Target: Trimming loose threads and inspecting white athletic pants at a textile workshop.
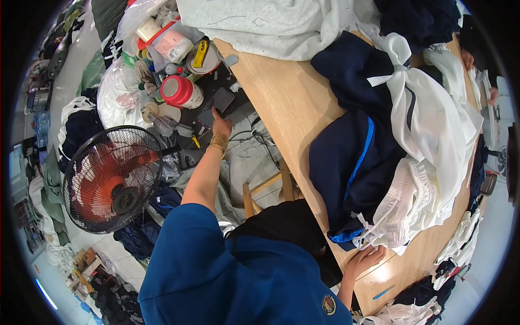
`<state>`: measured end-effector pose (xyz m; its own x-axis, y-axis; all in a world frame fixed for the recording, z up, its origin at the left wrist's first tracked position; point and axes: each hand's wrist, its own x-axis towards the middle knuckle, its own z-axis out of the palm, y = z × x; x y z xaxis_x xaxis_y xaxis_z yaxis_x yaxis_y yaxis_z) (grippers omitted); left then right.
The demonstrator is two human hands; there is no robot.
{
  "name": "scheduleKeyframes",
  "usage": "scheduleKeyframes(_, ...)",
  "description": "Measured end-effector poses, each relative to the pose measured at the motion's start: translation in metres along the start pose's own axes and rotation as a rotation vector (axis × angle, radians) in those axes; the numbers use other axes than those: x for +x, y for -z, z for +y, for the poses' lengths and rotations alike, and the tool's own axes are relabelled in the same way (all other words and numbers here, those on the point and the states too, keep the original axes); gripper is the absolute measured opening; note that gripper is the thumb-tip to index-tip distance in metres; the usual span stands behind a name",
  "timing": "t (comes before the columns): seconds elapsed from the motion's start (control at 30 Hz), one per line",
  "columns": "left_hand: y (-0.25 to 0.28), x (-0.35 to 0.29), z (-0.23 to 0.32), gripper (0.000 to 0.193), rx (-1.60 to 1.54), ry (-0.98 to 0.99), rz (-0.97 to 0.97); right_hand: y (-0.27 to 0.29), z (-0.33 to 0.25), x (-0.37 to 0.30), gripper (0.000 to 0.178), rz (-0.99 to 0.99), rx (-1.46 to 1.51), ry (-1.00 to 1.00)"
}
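Observation:
My left hand [221, 127] reaches out to a small dark stand at the left, a finger stretched onto a dark smartphone [223, 99] lying there. The remaining fingers are partly hidden, and I see nothing gripped. My right hand [367, 261] lies with fingers extended on the wooden table [276, 92], by the edge nearest me. Its fingertips are close to a white gathered garment [400, 208]. Beside that lies a navy garment [346, 157] with a bright blue stripe. A white cloth bundle [428, 114], tied in a knot, rests over them.
Left of me stands a black fan [116, 181] with orange blades. A red-lidded jar [181, 92] and a yellow glue box [201, 53] sit among clutter on the stand. Grey fabric [265, 24] covers the table's far end. A blue pen [383, 292] lies near my right hand.

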<state>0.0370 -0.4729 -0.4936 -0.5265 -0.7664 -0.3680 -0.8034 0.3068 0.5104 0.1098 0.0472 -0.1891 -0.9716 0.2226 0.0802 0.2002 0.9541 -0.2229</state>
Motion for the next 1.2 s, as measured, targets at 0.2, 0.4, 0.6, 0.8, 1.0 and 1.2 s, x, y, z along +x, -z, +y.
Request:
scheduleKeyframes(0.2,-0.002,-0.012,0.003,0.087,-0.072,0.045,-0.100,0.000,0.004,0.000,0.039,0.010,-0.005,0.008)
scheduleKeyframes(0.4,-0.011,-0.027,-0.014,0.093,0.013,-0.030,-0.066,0.000,0.004,0.000,0.040,0.000,0.000,0.010)
scheduleKeyframes(0.6,-0.004,-0.026,0.005,0.096,0.075,-0.026,-0.147,-0.001,0.003,-0.001,0.032,0.042,-0.047,0.020)
scheduleKeyframes(0.8,-0.005,-0.015,-0.003,0.097,0.133,0.005,-0.189,-0.003,0.000,-0.001,0.033,0.043,-0.062,-0.010)
scheduleKeyframes(1.0,-0.009,-0.018,-0.002,0.092,0.100,-0.015,-0.157,0.000,0.003,-0.001,0.043,0.000,0.004,-0.028)
scheduleKeyframes(1.2,-0.014,-0.043,0.003,0.075,-0.034,-0.050,-0.013,0.000,0.008,-0.002,0.042,0.023,0.011,-0.031)
